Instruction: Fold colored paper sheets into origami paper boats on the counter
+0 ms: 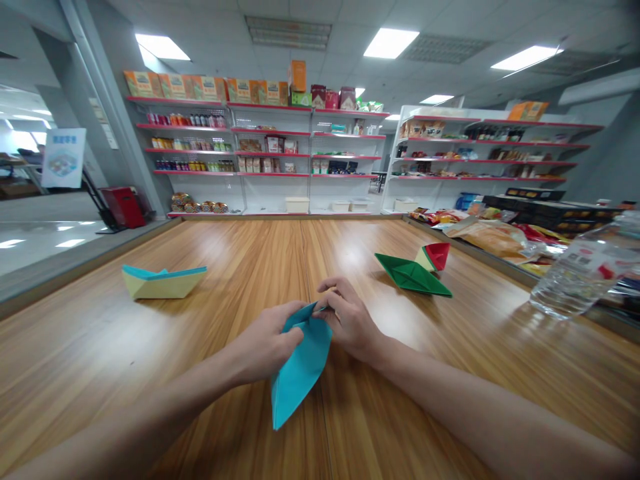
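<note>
A blue folded paper (303,373) is held over the near middle of the wooden table (240,260), its pointed end toward me. My left hand (275,340) is closed on its left side, the thumb pressed against the inner fold. At the upper right edge, my right hand (347,320) pinches the paper between thumb and fingers. Off to the left stands a yellow paper boat (163,285) with a blue rim. On the right lies a green paper boat (413,274), and just behind it is a red and cream folded paper piece (434,257).
A clear plastic bottle (575,280) stands at the right edge. Beyond it are snack bags (493,237) and black boxes (550,213). White shelves with red edges (270,130) hold packaged goods at the back. A red box (123,207) stands on the floor at left.
</note>
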### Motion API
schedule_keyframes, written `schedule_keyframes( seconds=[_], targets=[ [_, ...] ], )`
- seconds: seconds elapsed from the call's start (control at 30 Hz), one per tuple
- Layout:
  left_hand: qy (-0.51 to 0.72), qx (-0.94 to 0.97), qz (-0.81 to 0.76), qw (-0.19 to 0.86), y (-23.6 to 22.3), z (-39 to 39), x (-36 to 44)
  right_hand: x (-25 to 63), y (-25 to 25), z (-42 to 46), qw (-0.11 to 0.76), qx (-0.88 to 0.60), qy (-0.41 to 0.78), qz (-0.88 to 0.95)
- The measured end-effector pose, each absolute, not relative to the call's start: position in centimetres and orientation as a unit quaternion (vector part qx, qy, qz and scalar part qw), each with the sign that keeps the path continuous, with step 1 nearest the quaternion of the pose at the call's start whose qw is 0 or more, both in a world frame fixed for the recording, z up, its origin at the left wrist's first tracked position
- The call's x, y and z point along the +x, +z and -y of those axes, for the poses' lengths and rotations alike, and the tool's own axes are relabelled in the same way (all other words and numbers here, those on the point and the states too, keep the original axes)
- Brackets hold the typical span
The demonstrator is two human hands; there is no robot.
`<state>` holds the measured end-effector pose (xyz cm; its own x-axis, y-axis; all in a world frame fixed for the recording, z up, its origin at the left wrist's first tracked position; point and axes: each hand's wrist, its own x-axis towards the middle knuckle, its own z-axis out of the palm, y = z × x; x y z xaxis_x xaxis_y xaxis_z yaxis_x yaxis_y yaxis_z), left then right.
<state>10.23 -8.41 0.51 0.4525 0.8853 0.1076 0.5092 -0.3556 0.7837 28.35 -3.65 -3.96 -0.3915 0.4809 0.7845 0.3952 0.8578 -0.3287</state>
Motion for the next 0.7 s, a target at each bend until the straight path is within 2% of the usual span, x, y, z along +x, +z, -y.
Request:
schedule_keyframes(
  seconds=[0.3, 0.47, 0.57, 0.7],
  targets=[
    [0.264, 0.794, -0.434, 0.335, -0.5, 7.7, 9.8, 28.2, -3.7, 3.8, 0.513, -0.243, 0.079, 0.819],
    [0.288, 0.779, -0.449, 0.329, -0.7, 7.2, 9.5, 28.4, -3.4, 4.2, 0.538, -0.264, 0.137, 0.789],
    [0.326, 0.759, -0.472, 0.308, -1.1, 6.7, 9.4, 28.6, -3.2, 4.4, 0.529, -0.278, 0.160, 0.786],
    [0.366, 0.747, -0.498, 0.244, -1.4, 6.8, 9.6, 28.2, -3.1, 4.8, 0.505, -0.331, 0.128, 0.787]
  ],
)
